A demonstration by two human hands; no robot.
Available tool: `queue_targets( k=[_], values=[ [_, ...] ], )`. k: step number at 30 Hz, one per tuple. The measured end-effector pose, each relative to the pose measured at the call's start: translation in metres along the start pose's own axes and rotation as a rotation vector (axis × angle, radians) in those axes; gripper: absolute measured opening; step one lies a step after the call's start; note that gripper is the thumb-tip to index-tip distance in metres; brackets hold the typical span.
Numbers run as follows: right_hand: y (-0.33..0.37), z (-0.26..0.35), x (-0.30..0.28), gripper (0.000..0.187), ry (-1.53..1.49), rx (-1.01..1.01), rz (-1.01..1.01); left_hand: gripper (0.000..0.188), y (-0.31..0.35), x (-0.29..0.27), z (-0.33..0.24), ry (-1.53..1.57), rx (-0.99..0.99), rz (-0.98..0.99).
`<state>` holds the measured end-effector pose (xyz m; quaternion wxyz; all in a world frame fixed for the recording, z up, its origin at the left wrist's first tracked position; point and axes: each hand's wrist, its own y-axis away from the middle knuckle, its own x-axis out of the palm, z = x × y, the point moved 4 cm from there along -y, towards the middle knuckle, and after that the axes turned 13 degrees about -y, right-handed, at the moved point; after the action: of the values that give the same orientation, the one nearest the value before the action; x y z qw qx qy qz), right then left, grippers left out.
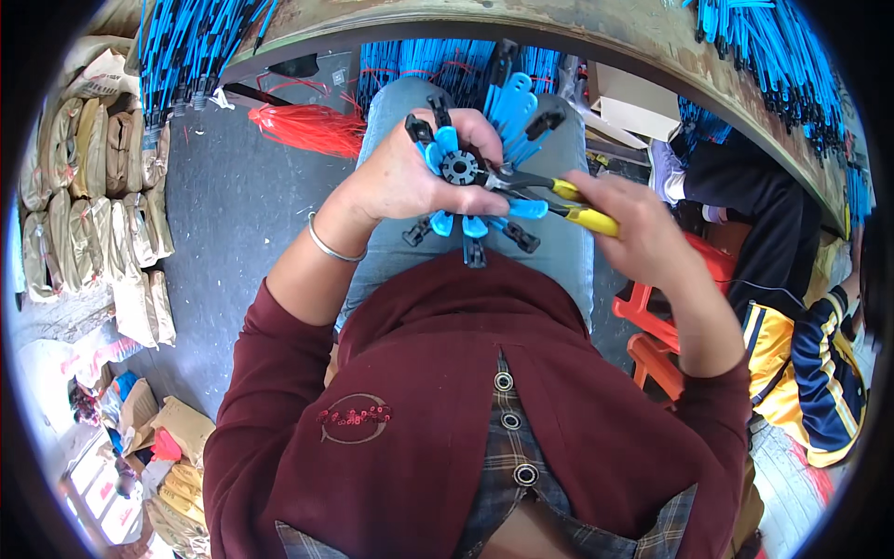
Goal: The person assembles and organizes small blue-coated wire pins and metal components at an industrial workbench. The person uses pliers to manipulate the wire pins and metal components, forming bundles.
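As the left hand (396,182) wraps around the gathered blue-and-black frame (459,168), its thumb and fingers press in from opposite sides, leaving the round, notched hub facing up between them, probably so the centre stays steady and in sight. The frame is held above the lap, over the jeans (391,112), with its arms fanning outward past the fingers. The right hand (643,224) is closed about the yellow-handled pliers (594,221), their handles somewhat spread; the pliers come in from the right, which seems to keep the two hands from crowding each other. Their tips reach just beside the hub, but whether they pinch anything cannot be told. More blue rods (205,42) lie bundled on the wooden bench (596,20), apparently within reach.
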<state>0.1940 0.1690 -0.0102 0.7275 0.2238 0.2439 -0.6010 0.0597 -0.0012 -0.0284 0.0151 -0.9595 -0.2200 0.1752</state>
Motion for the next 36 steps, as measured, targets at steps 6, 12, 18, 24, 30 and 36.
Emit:
queue_targets(
  k=[6, 12, 18, 24, 30, 36],
  values=[
    [-0.014, 0.029, -0.025, 0.051, 0.259, 0.089, 0.126, 0.033, -0.002, -0.003, -0.011, -0.074, -0.007, 0.031],
    [-0.024, 0.028, -0.024, 0.048, 0.246, 0.020, -0.012, 0.032, -0.007, -0.017, -0.011, -0.072, 0.021, -0.128],
    [-0.012, 0.007, -0.073, 0.044, -0.011, 0.061, -0.359, 0.028, -0.003, -0.063, -0.041, 0.033, -0.164, -0.424],
    [-0.010, -0.020, -0.111, 0.044, -0.283, 0.238, -0.505, 0.030, 0.022, -0.207, -0.139, -0.181, -0.100, -0.565],
    [-0.048, -0.018, -0.126, 0.047, -0.128, 0.174, -0.508, 0.040, -0.006, -0.350, -0.170, -0.475, -0.314, -0.521],
    [-0.082, -0.014, -0.138, 0.049, -0.038, 0.205, -0.533, 0.049, -0.068, -0.461, -0.047, -0.872, -0.592, -0.775]
  ],
)
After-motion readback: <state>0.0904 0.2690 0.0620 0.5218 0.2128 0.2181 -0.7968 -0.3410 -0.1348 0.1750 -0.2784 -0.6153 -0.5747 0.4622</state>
